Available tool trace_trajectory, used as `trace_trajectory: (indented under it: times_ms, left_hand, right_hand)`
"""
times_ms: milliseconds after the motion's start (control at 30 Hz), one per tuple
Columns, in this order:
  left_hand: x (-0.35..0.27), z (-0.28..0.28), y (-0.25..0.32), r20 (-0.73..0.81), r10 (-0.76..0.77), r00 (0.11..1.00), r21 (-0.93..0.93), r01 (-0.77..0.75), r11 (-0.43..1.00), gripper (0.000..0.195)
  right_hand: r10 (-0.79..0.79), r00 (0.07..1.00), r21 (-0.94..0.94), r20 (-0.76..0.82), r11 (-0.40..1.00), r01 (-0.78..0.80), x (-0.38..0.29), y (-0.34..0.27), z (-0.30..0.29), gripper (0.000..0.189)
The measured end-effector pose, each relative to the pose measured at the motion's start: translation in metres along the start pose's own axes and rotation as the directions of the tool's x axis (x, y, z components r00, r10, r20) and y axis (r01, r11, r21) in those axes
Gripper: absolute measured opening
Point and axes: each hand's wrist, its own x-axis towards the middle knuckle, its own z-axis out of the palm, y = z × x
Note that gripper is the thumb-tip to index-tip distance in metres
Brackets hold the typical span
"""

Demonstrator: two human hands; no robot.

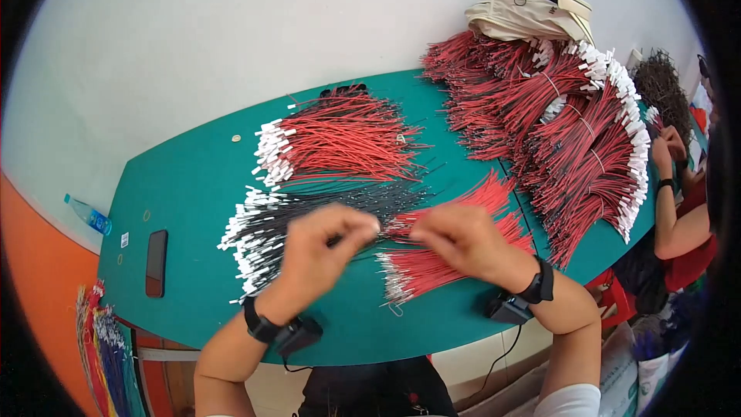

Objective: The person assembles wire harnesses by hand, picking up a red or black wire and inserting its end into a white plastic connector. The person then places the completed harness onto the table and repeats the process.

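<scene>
My left hand (324, 249) is over a spread of black wires (359, 200) with white connector housings (246, 243) at their left ends. Its thumb and index finger are drawn together. Facing it, my right hand (463, 237) hovers over loose red wires (492, 194), fingers bent inward. The fingertips of the two hands point at each other with a small gap. Both hands are blurred, so a thin wire between the fingers cannot be made out. Below the right hand lie more red wires (428, 269) with pale bare ends at their left.
Behind the black wires lies a pile of red wires (347, 139) with white housings. Large tied red bundles (556, 127) fill the table's right end, a cream bag (521, 14) behind them. A phone (156, 263) and a bottle (90, 215) are left. Another person's arm (674, 226) is far right.
</scene>
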Motion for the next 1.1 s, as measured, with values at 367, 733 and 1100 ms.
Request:
trace_trajectory:
  times_ms: [367, 733, 1100]
  left_hand:
    - [0.117, -0.123, -0.089, -0.295, 0.403, 0.866, 0.772, -0.033, 0.634, 0.013]
    - [-0.012, -0.132, -0.031, -0.065, -0.209, 0.976, 0.443, 0.216, 0.870, 0.013]
    - [-0.043, -0.109, -0.039, -0.029, -0.197, 0.980, 0.707, 0.159, 0.689, 0.011]
  right_hand:
    - [-0.182, 0.969, -0.358, -0.165, 0.927, 0.113, 0.016, 0.002, -0.017, 0.015]
    - [0.024, 0.797, 0.032, 0.604, 0.998, -0.054, 0.000, 0.006, -0.017, 0.009]
    - [0.026, 0.800, 0.054, 0.600, 0.996, -0.072, 0.008, -0.001, -0.016, 0.007]
